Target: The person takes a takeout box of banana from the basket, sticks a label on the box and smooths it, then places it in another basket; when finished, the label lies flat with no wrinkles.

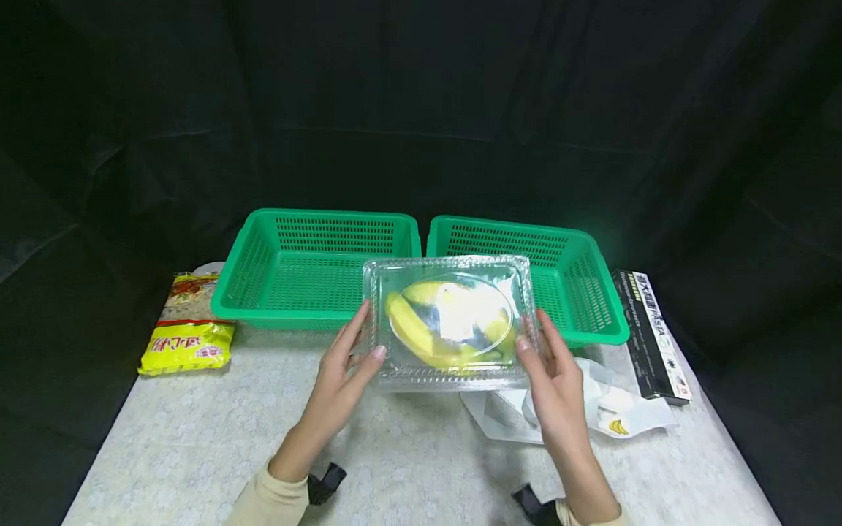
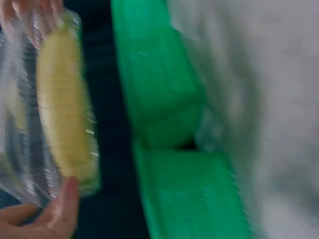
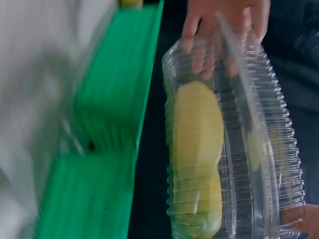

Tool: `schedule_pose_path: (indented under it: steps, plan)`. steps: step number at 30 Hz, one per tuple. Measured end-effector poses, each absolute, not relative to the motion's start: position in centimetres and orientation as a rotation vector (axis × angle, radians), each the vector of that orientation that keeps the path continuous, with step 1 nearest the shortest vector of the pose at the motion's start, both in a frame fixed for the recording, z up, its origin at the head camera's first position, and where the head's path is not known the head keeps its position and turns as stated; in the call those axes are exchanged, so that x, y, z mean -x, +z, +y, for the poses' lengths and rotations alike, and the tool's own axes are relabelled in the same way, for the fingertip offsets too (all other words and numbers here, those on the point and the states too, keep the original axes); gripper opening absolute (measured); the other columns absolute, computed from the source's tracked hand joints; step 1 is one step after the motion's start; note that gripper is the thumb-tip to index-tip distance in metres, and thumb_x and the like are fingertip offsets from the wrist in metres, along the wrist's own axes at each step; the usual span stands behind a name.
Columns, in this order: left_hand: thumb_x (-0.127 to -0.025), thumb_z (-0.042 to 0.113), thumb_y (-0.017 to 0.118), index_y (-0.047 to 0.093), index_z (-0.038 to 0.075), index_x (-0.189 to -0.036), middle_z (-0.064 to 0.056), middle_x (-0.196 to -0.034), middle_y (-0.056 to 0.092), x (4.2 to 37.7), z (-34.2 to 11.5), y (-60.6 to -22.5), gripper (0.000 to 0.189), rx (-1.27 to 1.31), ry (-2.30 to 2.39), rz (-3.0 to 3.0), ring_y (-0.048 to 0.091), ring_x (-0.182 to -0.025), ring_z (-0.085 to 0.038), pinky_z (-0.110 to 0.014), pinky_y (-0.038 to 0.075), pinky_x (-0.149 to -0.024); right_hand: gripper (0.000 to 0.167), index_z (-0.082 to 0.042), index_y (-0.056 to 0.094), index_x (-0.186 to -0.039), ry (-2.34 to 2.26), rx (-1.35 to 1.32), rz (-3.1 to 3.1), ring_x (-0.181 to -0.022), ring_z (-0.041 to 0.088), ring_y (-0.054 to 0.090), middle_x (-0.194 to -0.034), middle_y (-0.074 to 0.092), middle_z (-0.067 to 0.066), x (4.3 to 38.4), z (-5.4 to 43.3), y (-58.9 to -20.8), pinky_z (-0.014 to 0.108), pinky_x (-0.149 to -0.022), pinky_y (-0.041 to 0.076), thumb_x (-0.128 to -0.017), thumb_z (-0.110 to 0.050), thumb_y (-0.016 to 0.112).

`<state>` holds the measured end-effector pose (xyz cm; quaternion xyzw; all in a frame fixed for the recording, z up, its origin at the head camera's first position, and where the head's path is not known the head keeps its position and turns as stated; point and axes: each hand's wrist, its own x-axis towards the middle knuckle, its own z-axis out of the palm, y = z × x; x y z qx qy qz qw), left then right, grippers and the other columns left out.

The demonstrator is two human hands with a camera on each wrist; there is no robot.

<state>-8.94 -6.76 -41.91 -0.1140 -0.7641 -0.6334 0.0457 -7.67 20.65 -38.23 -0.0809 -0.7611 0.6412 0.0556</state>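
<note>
A clear plastic clamshell box (image 1: pixel 454 267) with yellow bananas (image 1: pixel 411 325) inside is held up over the table, in front of the two baskets. My left hand (image 1: pixel 335 387) grips its left side, thumb on the near face. On the opposite side my right hand (image 1: pixel 559 391) holds it in the same manner. A banana (image 2: pixel 62 99) shows through the clear wall in the left wrist view, with the left thumb at its lower end. In the right wrist view the box (image 3: pixel 249 149) appears side-on, the left hand at its far end. Glare hides part of the fruit.
Two green plastic baskets, left (image 1: pixel 316 274) and right (image 1: pixel 588 292), stand side by side at the back. A yellow food packet (image 1: pixel 187 343) lies at left, a black and white pasta box (image 1: pixel 647 332) at right. White plastic packaging (image 1: pixel 634 416) with a banana print lies beneath my right hand.
</note>
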Motion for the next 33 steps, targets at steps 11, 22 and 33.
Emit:
schedule_pose_path:
  steps: [11,22,33]
  plan:
    - [-0.105,0.032,0.048,0.018,0.017,-0.162,-0.013,-0.164,0.032,19.6,0.2,-39.4,0.066,0.313,-1.843,-2.652,0.038,-0.148,-0.035,-0.057,0.033,-0.120,0.065,-0.014,0.027,-0.160,1.526,0.317,-2.477,-0.151,0.034,0.033,-0.165,0.030,0.014,16.8,26.5,-38.6,0.054,-0.122,0.031,-0.105,-0.046,0.042]
    - [-0.106,0.033,0.042,0.011,0.013,-0.163,-0.006,-0.170,0.018,24.8,3.9,-41.0,0.068,0.236,-1.814,-2.917,0.024,-0.155,-0.029,-0.050,0.030,-0.124,0.071,-0.007,0.012,-0.162,1.711,0.372,-2.663,-0.147,0.044,0.036,-0.161,0.030,0.028,21.6,30.4,-40.9,0.056,-0.120,0.035,-0.107,-0.042,0.039]
    - [-0.106,0.022,0.038,0.001,0.003,-0.162,-0.023,-0.132,0.060,25.6,7.1,-41.5,0.069,0.207,-1.545,-3.142,0.037,-0.058,-0.013,-0.028,0.039,-0.057,0.067,0.002,0.000,-0.160,1.542,0.451,-2.965,-0.152,0.049,0.019,-0.166,0.007,0.031,23.0,31.5,-41.6,0.061,-0.121,0.027,-0.110,-0.034,0.025]
